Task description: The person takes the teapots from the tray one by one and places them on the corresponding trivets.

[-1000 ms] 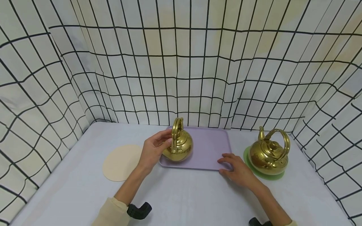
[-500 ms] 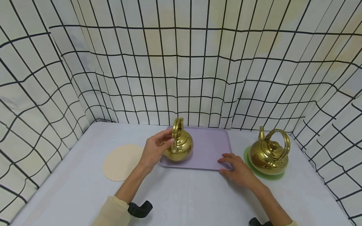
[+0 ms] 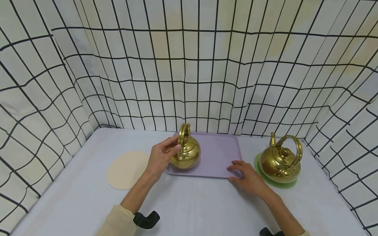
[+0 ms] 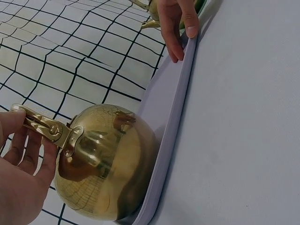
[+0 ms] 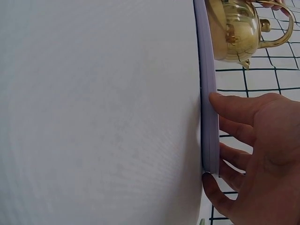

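Observation:
A brass-coloured kettle (image 3: 189,155) sits over the left part of a lilac tray (image 3: 220,152). My left hand (image 3: 160,155) pinches its upright loop handle between thumb and fingers; the left wrist view shows the kettle's handle (image 4: 44,126) between them. At the tray's front right corner, my right hand (image 3: 248,177) has loosely bent fingers. Its thumb (image 5: 229,104) touches the front rim, while the other fingers reach along the corner. Just beyond that hand, a second brass kettle (image 3: 280,164) stands on a green round mat (image 3: 284,184).
A cream round mat (image 3: 127,170) lies on the white tabletop (image 3: 195,206) to the left of the tray. A white wall (image 3: 206,91) with a black grid rises behind the table and along both sides.
The left kettle and my left hand have shifted very slightly left. My right hand and the tray stay in place.

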The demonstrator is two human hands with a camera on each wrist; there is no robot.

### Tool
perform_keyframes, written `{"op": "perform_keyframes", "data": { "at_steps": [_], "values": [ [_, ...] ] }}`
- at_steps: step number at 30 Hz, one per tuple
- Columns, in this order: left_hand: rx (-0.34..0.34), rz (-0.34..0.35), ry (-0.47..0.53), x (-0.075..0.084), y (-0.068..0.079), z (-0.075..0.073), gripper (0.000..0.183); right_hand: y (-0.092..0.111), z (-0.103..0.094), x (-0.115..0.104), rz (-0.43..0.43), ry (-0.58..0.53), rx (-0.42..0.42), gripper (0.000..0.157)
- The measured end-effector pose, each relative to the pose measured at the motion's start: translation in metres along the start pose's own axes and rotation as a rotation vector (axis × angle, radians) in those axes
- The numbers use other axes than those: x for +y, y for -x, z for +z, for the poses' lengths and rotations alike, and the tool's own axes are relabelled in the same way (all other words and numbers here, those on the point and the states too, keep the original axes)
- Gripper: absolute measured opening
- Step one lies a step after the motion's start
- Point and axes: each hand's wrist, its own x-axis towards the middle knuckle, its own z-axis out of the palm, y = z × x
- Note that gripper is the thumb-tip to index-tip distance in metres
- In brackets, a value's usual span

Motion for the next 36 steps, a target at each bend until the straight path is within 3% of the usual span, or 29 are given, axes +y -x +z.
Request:
{"op": "perform_keyframes", "data": {
  "at_steps": [15, 36],
  "values": [
    [0.027, 0.05, 0.013, 0.014, 0.005, -0.012, 0.044, -0.001, 0.001, -0.001, 0.001, 0.001, 0.004, 0.031],
    [0.056, 0.081, -0.01, 0.013, 0.01, -0.032, 0.042, 0.001, -0.001, -0.001, -0.007, -0.023, 0.002, 0.031]
  ]
}}
